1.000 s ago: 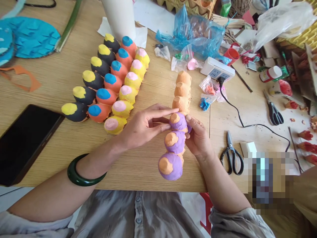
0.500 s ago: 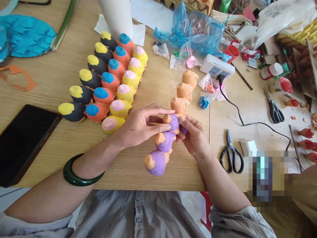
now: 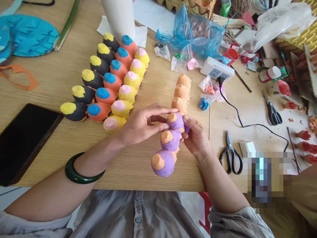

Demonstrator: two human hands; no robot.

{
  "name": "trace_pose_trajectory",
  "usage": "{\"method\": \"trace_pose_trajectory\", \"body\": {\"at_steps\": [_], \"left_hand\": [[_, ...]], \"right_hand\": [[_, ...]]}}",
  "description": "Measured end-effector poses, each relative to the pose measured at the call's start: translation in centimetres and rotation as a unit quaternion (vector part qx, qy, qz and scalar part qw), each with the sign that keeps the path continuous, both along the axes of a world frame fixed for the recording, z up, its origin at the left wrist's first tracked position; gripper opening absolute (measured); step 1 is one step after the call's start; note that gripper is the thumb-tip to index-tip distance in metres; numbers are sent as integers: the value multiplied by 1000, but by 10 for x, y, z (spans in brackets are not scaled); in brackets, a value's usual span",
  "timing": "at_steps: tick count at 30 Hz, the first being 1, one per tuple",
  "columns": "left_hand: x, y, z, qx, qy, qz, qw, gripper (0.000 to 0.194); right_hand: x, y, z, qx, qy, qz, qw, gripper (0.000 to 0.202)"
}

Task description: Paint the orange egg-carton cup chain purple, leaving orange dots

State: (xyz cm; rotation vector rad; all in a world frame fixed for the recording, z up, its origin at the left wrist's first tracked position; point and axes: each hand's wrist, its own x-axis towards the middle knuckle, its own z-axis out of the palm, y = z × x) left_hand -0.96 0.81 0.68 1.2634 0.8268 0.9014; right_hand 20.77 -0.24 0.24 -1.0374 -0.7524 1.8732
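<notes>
A bumpy strip [image 3: 182, 104], apparently cut from an egg carton, is coated in orange clay. Its nearer bumps carry purple clay [image 3: 168, 163] around orange tips; the farther ones are plain orange. My left hand [image 3: 138, 127] grips the strip from the left, index finger and thumb around the third bump from the near end. On the other side, my right hand [image 3: 196, 137] pinches a piece of purple clay [image 3: 186, 128] against that same bump; its lower fingers are partly hidden. Left of my hands lie finished-looking strips in black and yellow [image 3: 91, 79], orange and blue [image 3: 110, 82], yellow and pink [image 3: 127, 92].
A black tablet or phone [image 3: 27, 142] lies at the left. Scissors [image 3: 230, 153], a cable and a white power strip [image 3: 216, 68] are on the right. Small bags of clay [image 3: 204, 103], a blue plastic bag [image 3: 193, 33] and a white cylinder [image 3: 119, 18] stand farther back.
The strip has turned, its near end swinging right and its tips facing more upward. Both hands keep their hold at the same bump.
</notes>
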Motion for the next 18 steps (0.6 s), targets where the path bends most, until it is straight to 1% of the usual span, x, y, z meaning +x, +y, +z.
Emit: {"method": "trace_pose_trajectory", "body": {"at_steps": [2, 3, 5, 7, 9, 14, 16, 18], "left_hand": [[0, 0, 3, -27, -14, -16, 999, 44], [0, 0, 4, -43, -8, -14, 999, 48], [2, -1, 6, -70, 24, 5, 997, 54], [3, -3, 6, -79, 52, 19, 995, 55], [4, -4, 4, -62, 60, 23, 996, 51], [4, -3, -1, 19, 59, 21, 998, 38], [3, -2, -2, 22, 53, 21, 998, 36], [2, -1, -1, -12, 33, 10, 999, 41]], "right_hand": [[-1, -2, 1, 13, -4, -10, 1000, 49], [-2, -3, 1, 18, -8, -12, 1000, 49], [-4, -4, 0, 26, -16, -12, 999, 51], [-6, -5, -1, 36, -22, -12, 999, 53], [-8, -5, -2, 45, -25, -16, 999, 55], [-6, -4, -2, 60, -45, -17, 997, 55], [-6, -5, -2, 69, -52, -25, 996, 54], [-5, -5, -3, 74, -59, -33, 995, 52]]}}
